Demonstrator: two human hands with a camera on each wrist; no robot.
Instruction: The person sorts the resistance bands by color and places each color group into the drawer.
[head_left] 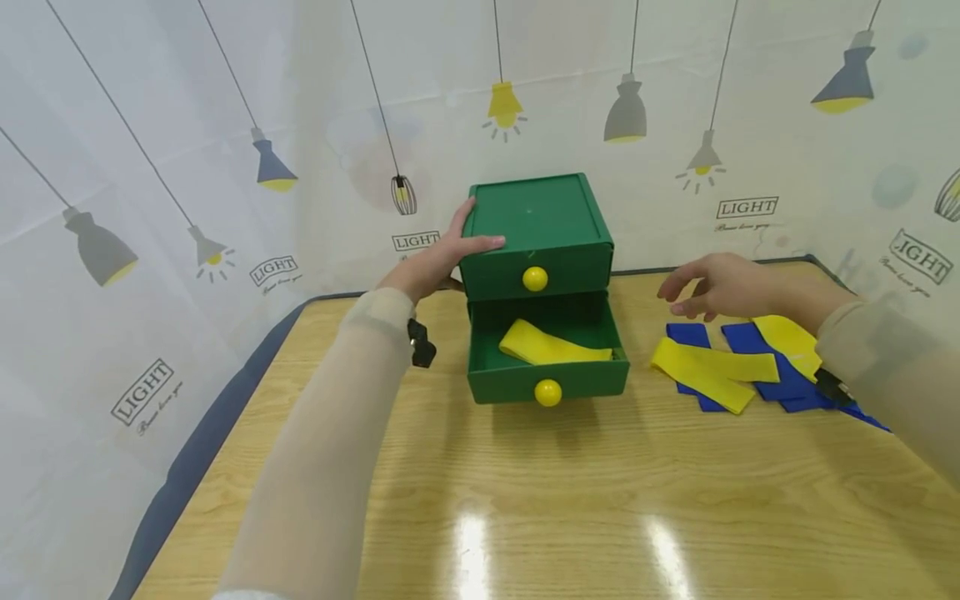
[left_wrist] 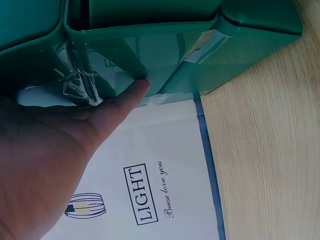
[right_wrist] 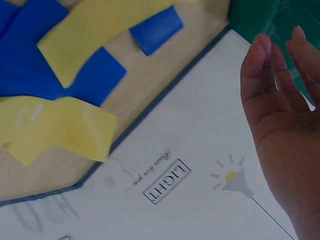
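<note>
A green two-drawer box [head_left: 528, 212] with yellow knobs stands at the back of the table. Its lower drawer [head_left: 510, 385] is pulled out, and a yellow strip [head_left: 551, 346] lies inside; the upper drawer [head_left: 495, 279] is closed. My left hand [head_left: 442, 258] rests against the box's left side, fingers spread over the top edge; in the left wrist view one finger lies straight along the taped wall [left_wrist: 165, 65]. To the right of the box, my right hand [head_left: 731, 286] hovers with loosely bent fingers and nothing in them, above yellow strips [head_left: 712, 367] and blue strips [head_left: 690, 335].
Behind the table hangs a pale cloth [head_left: 322, 108] printed with lamps. The wooden table [head_left: 555, 492] has a dark edge [head_left: 217, 417] along its left side. More blue strips [head_left: 791, 387] and a yellow one [head_left: 787, 340] overlap under the right forearm.
</note>
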